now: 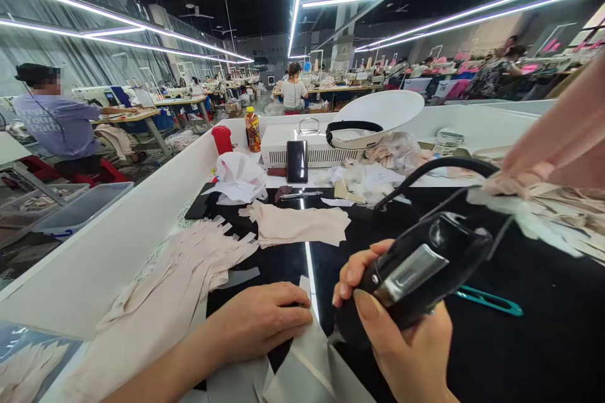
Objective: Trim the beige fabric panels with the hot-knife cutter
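My right hand (411, 334) is wrapped round a black corded hand tool (425, 264) with a silver label plate. The tool is tilted, its lower end down by a pale fabric piece (307, 352) on the black tabletop; its exact kind I cannot tell. My left hand (265, 318) is closed on the fabric's upper part, fingertips pressed together at its edge, thumb hidden. Left of it lies a long pile of pale pink fabric strips (155, 296). Another pale pink piece (302, 225) lies flat beyond both hands.
Another person's blurred hand (524, 176) reaches in at upper right over cream cloth. A teal slim tool (491, 301) lies right. At the back are a phone (297, 162), a white metal box (276, 138), a drink bottle (252, 129) and crumpled scraps. White walls (118, 227) edge the table.
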Demonstrator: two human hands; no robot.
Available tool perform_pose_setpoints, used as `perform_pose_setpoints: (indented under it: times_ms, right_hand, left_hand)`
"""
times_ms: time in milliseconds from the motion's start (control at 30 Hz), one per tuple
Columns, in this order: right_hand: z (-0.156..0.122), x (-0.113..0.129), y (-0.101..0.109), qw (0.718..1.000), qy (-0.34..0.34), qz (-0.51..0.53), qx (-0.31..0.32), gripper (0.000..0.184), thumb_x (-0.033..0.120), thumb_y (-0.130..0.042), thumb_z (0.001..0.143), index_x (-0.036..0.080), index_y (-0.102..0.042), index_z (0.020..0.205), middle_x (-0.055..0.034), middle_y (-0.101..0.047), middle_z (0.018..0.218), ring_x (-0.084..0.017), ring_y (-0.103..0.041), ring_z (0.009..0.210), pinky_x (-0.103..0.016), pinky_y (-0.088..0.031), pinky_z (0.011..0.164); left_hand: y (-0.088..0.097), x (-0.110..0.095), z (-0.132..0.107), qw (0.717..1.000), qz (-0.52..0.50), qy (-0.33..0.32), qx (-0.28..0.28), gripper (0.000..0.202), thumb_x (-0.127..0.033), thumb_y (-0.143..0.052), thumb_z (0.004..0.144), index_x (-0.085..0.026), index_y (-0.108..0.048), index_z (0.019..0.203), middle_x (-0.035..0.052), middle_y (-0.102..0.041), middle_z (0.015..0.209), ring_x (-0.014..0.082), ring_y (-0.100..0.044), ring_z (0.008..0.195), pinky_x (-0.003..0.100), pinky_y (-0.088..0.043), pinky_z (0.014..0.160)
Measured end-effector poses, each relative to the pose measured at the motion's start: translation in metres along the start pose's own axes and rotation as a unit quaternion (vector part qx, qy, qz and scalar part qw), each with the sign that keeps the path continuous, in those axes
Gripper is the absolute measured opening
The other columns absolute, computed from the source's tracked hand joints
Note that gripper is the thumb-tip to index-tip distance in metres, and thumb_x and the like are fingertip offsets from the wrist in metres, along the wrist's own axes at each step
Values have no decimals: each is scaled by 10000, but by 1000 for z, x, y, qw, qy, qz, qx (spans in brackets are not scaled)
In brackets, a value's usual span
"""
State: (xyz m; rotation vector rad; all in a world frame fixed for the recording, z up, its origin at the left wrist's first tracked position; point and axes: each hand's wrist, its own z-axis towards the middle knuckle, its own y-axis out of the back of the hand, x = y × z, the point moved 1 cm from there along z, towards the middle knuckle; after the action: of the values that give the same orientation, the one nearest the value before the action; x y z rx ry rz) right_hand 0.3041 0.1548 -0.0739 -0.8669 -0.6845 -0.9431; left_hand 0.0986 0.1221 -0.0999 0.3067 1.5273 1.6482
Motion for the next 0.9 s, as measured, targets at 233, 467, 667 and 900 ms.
perform_pose_setpoints:
  times_ms: [233, 467, 667, 900]
  right_hand:
    - [1, 0, -2, 1000, -4, 9, -13, 344, 257, -774, 940, 299, -566, 1211, -6, -646, 914, -162, -671, 765, -306, -626, 697]
    - [2, 2, -2, 1000, 5, 5, -4, 323, 262, -755, 959, 303, -569, 1219, -6, -643, 902, -159, -656, 767, -296, -629, 677]
    - [2, 2, -1, 1000, 10, -3, 0, 333, 270, -753, 959, 306, -557, 1226, -5, -638, 902, -162, -654, 766, -300, -625, 675]
    - [1, 2, -2, 1000, 6, -17, 0, 342, 249, -749, 958, 306, -542, 1224, -6, -639, 911, -173, -669, 772, -332, -629, 699]
  left_hand:
    - [-2, 4, 0, 994, 82, -62, -21, 224, -218, -448, 1101, -167, -666, 1115, 92, -707, 1216, 205, -664, 1167, 334, -497, 1100]
    - [-3, 4, 4, 992, 73, -103, 6, 211, -121, -440, 1070, -112, -650, 1091, 107, -708, 1146, 197, -644, 1142, 290, -515, 1072]
    - [-2, 3, -2, 997, 57, -53, 23, 207, -254, -454, 1100, -157, -624, 1168, 93, -688, 1208, 207, -657, 1149, 296, -536, 1012]
    - [1, 0, -7, 996, 75, -38, 38, 245, -376, -544, 1071, -239, -633, 1254, 91, -634, 1300, 221, -665, 1115, 308, -542, 972]
